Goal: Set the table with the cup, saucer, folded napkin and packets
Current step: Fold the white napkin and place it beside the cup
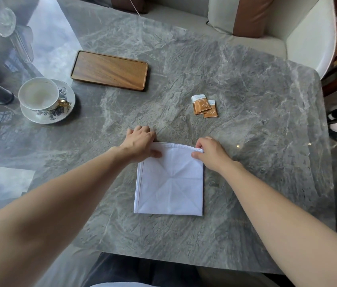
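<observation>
At far left the cup point(38, 94) sits on its saucer point(68, 108) on the grey marble surface point(246, 183), with a wooden tray point(109, 70) just beyond. The left hand point(140, 141) pinches the far left corner of the folded white napkin point(169, 183); the right hand point(209, 152) pinches the far right corner. Two orange packets point(204, 106) lie beyond, apart from the napkin.

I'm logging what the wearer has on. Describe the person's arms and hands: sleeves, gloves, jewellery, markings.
Both forearms are bare right to the frame edge, with no sleeves showing. The left hand and right hand wear no gloves. No rings, watch, bracelets or markings are visible on either.
</observation>
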A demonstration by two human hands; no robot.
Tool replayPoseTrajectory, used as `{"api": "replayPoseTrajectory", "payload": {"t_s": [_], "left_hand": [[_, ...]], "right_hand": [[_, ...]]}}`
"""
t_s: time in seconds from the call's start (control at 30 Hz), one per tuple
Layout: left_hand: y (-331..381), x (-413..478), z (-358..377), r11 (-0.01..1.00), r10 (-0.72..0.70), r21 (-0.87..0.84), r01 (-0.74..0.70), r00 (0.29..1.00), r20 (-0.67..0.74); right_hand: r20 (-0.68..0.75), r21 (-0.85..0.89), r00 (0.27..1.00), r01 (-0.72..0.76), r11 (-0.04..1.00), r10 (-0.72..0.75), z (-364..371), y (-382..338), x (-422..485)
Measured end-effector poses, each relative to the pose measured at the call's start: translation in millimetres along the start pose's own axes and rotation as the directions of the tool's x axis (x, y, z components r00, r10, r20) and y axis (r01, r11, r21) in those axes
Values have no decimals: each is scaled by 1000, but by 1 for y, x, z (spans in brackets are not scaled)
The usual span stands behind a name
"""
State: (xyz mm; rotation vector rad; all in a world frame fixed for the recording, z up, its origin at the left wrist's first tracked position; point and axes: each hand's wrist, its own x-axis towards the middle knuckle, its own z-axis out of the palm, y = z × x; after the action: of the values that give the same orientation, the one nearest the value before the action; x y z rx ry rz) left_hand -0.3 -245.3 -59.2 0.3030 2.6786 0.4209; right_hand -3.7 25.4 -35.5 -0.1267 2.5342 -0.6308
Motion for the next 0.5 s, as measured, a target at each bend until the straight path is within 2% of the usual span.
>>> {"api": "replayPoseTrajectory", "payload": {"t_s": [0.13,0.27,0.5], "left_hand": [[-3,-4,-3,978,64,-196,-65,998,-13],[-5,-21,-12,920,91,-377,-105,994,-55],[-4,-75,-16,873,171,-417,-253,960,-223]], "right_hand": [[-72,162,997,44,986,-33,-1,5,-10],[-147,211,989,63,975,-32,-3,10,-23],[-290,157,944,210,965,-158,11,14,-71]]}}
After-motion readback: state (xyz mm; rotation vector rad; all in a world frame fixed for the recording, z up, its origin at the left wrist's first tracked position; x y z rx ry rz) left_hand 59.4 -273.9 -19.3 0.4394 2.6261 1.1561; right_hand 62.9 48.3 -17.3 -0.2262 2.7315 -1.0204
